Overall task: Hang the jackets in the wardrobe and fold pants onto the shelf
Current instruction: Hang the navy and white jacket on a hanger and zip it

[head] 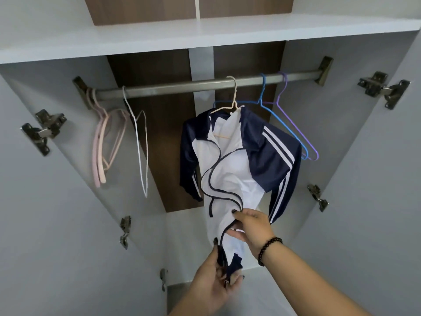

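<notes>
A navy and white jacket (pixel 257 156) with striped sleeves hangs unzipped on a cream hanger (pixel 232 96) from the metal rail (pixel 182 86) inside the wardrobe. My left hand (pixel 216 283) grips the navy bottom hem and the zipper end below the jacket. My right hand (pixel 252 226), with a dark bead bracelet at the wrist, pinches the other zipper edge slightly higher. No pants are in view.
Pink hangers (pixel 100 147) and a white hanger (pixel 142 144) hang at the rail's left end. A blue hanger (pixel 282 126) and a purple hanger (pixel 296 124) hang just right of the jacket. A white shelf (pixel 205 35) runs above the rail. Both doors stand open with hinges (pixel 44 131) showing.
</notes>
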A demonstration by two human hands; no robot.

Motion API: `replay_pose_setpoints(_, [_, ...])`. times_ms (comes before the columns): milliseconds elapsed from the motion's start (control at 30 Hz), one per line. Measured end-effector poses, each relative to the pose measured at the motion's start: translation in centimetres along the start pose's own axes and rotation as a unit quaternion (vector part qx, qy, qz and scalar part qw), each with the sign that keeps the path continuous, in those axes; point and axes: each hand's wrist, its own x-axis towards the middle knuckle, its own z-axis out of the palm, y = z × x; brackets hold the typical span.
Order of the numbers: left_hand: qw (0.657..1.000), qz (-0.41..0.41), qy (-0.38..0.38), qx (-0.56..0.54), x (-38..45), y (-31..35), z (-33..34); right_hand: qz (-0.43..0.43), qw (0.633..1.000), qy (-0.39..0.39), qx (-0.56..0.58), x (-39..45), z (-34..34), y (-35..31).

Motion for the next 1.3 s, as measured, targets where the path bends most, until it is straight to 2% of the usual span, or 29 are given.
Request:
replay_pose_setpoints(100, [0.996,0.056,0.013,-0.075,0.1,-0.7,0.5,0.017,0.999,-0.008,0.032,-0.2,0.2,0.2])
replay_pose_setpoints(233, [0.988,0.105,0.057,-0.093,0.2,-0.2,0.1,0.005,1.0,-0.006,0.001,-0.2,0.1,0.2])
replay_pose_setpoints(467, [0.99,0.098,0.021,-0.103,-1.1,-0.1,0.7,0.006,1.0,0.013,0.013,-0.6,-1.3,0.1])
replay_pose_setpoints(600, [0.982,0.082,-0.02,-0.166,-1.8,0.3,1.7,0.007,0.995,0.094,-0.017,-1.4,-3.0,1.9])
replay_pose_setpoints(667, [0.978,0.079,-0.021,-0.19,-1.9,0.6,2.4,0.013,0.99,0.115,-0.078,-1.8,-3.9,3.4])
replay_pose_setpoints(700, [0.977,0.078,-0.024,-0.195,-2.0,0.8,2.7,0.025,0.985,0.096,-0.142,-1.9,-4.2,4.1])
replay_pose_setpoints(767, [0.978,0.074,-0.038,-0.193,-2.2,1.0,3.3,0.073,0.96,0.007,-0.272,-2.2,-4.6,5.5])
replay_pose_setpoints(800, [0.978,0.07,-0.045,-0.19,-2.3,1.1,3.5,0.105,0.95,-0.031,-0.293,-2.1,-4.8,6.2])
replay_pose_setpoints(867, [0.98,0.066,-0.051,-0.179,-2.4,1.4,3.7,0.167,0.949,-0.081,-0.254,-2.1,-4.8,7.1])
replay_pose_setpoints(967, [0.981,0.069,-0.051,-0.176,-2.6,1.6,4.0,0.237,0.959,-0.15,-0.051,-1.6,-4.1,8.1])
replay_pose_setpoints(1100, [0.979,0.078,-0.066,-0.175,-3.2,1.7,4.8,0.27,0.927,-0.195,0.171,-1.1,-2.9,8.7])
replay_pose_setpoints(1200, [0.987,0.115,-0.056,-0.096,-3.2,1.9,4.8,0.239,0.925,-0.154,0.254,-0.7,-2.0,8.1])
replay_pose_setpoints(1300, [0.987,0.158,-0.018,-0.028,-2.6,2.6,3.7,0.185,0.951,-0.032,0.247,0.2,-2.1,7.7])
